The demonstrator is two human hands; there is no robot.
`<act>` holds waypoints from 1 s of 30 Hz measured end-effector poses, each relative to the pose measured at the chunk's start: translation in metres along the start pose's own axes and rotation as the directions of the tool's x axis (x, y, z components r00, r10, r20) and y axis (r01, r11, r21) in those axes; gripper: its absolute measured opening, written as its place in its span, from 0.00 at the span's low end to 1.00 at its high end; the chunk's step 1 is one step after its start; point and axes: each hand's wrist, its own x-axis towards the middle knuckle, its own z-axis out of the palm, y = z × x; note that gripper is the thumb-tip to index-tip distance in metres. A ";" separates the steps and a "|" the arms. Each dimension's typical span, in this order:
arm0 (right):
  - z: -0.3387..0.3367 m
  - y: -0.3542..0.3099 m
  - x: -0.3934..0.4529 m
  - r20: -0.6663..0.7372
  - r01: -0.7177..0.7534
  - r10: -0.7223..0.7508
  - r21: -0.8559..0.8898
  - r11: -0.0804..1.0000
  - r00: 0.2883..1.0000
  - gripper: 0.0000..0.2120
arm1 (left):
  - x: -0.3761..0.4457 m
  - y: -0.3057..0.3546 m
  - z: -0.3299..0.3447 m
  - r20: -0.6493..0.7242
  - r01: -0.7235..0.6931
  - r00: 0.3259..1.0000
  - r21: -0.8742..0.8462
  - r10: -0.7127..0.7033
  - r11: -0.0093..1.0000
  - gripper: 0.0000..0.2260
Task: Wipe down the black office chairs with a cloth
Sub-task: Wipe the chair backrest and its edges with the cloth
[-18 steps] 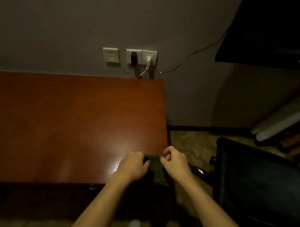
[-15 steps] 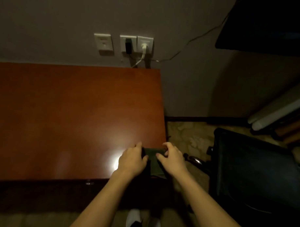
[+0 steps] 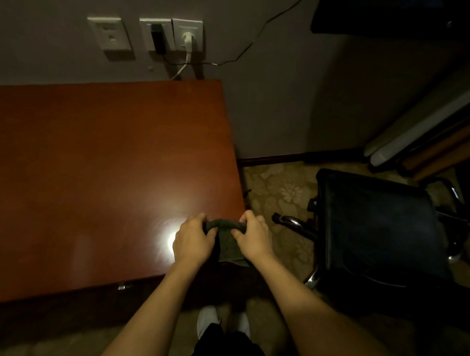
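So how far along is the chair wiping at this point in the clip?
Nothing looks wiped yet. Both hands are busy with the cloth: the left hand and right hand grip its top edge, bunched between them, over the near right corner of the wooden desk. The black office chair stands to the right, untouched, apart from the cloth. Wiping the chair is all still to do.

Black chair (image 3: 381,225) partly beyond right edge.

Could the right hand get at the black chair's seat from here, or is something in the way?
Probably yes. The black chair stands just right of the right hand, with only bare floor between. But both hands grip the cloth; the left hand must let go first.
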 end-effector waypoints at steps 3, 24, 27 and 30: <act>-0.005 0.003 -0.005 -0.066 0.000 0.006 0.089 0.996 0.998 0.10 | -0.002 0.000 -0.001 0.000 -0.035 0.999 -0.142 0.035 0.989 0.06; -0.160 0.136 -0.169 -0.390 0.015 0.289 0.617 0.787 0.874 0.04 | -0.125 0.179 0.023 0.259 -0.397 0.752 -0.557 0.607 0.729 0.05; -0.175 0.161 -0.193 -0.426 0.025 0.301 0.610 0.792 0.853 0.04 | -0.155 0.198 0.036 0.270 -0.417 0.713 -0.578 0.647 0.702 0.06; -0.186 0.186 -0.217 -0.483 0.044 0.289 0.568 0.822 0.827 0.03 | -0.186 0.214 0.052 0.235 -0.460 0.687 -0.592 0.687 0.662 0.07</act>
